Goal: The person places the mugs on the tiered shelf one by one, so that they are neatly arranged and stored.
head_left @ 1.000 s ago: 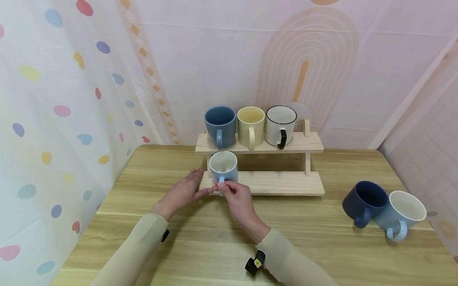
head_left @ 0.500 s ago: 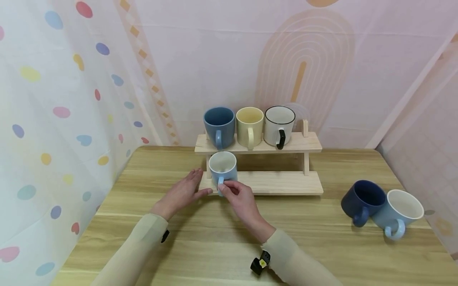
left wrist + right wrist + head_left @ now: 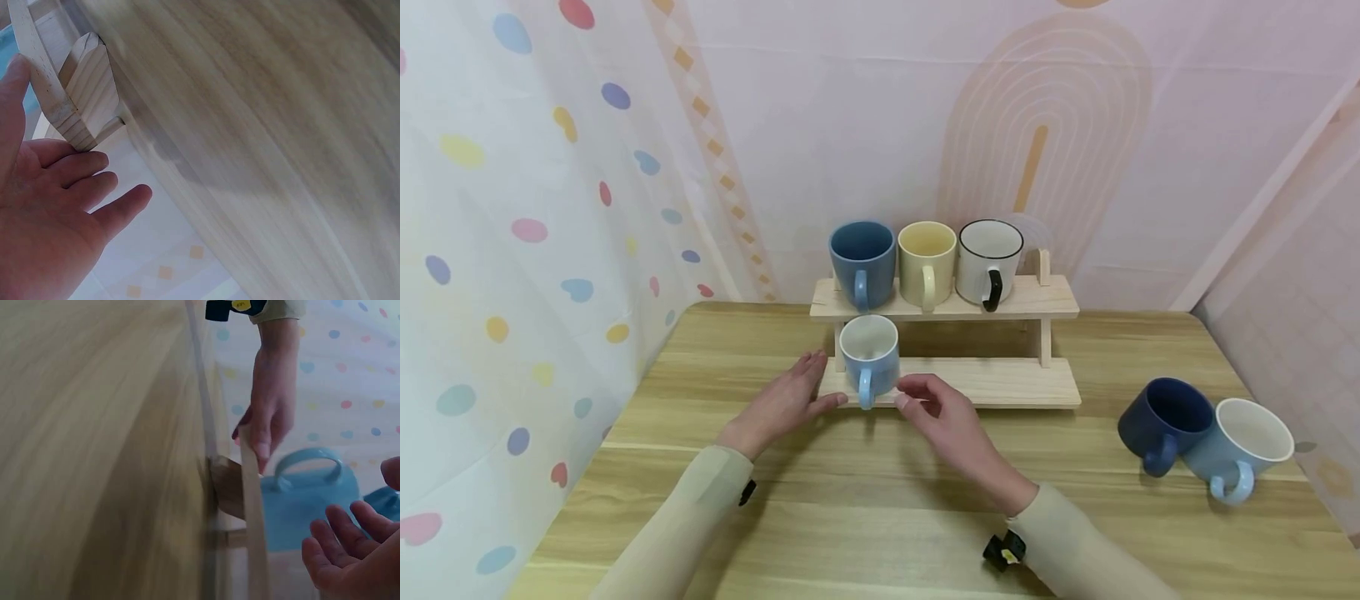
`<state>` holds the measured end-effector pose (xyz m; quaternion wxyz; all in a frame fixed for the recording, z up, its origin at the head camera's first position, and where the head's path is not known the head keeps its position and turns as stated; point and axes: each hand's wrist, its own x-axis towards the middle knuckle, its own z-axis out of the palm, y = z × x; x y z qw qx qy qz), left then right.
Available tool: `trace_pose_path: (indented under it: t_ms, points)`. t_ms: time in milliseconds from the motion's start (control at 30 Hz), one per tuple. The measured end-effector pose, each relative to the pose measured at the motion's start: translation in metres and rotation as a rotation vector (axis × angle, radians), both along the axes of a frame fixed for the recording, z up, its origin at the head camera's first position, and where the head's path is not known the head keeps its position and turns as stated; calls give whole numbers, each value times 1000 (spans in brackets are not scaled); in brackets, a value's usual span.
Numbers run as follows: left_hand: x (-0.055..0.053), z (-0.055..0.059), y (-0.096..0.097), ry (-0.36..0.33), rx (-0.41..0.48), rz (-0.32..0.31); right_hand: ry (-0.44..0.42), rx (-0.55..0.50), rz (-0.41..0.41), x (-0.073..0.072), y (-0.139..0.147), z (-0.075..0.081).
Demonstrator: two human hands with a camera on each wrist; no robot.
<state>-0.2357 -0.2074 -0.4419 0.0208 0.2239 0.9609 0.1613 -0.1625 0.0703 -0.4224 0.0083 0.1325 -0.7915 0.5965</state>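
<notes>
Light-blue mug [image 3: 878, 372], white inside, standing upright at left end of lower shelf [image 3: 992, 382], handle [image 3: 866, 388] facing person. Left hand [image 3: 778, 411] touching shelf end, thumb spread from fingers; right hand [image 3: 953, 427] hovering just beside mug, fingers loosely bent, slightly parted.

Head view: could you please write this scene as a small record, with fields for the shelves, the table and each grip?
Upper shelf: blue mug, yellow mug, white mug, left to right
Lower shelf: pale mug, left end, handle to the front
Table, right side: navy mug, second pale mug
Left grip: touches the shelf's left end
Right grip: beside the shelved pale mug, holding nothing
</notes>
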Motion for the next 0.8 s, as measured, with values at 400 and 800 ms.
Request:
trace_pose_path:
  t_ms: [400, 800]
  points:
    - [-6, 0, 6, 29, -41, -28, 186, 145, -48, 21, 54, 22]
    - [0, 1, 2, 187, -107, -115, 271, 291, -158, 43, 108, 33]
